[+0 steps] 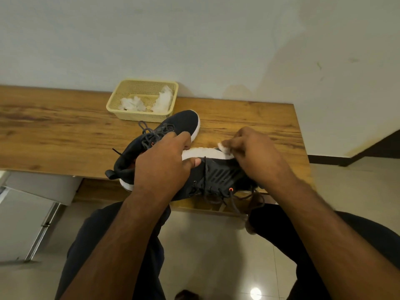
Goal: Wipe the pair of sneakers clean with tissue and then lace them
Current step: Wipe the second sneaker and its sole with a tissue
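Observation:
Two dark sneakers with white soles lie on the wooden table [54,126]. The far sneaker [179,122] stands upright, toe pointing away, with loose grey laces. The near sneaker [218,176] is tipped on its side at the table's front edge, its white sole turned up and its laces dangling over the edge. My left hand [164,163] grips this near sneaker around the toe end, thumb on the upper. My right hand [253,152] pinches a small wad of white tissue [224,147] against the white sole near the heel.
A pale yellow plastic basket [112,107] with crumpled white tissues stands at the back of the table by the wall. The table's right end lies just past my right hand. My legs and a tiled floor are below; a metal frame stands at lower left.

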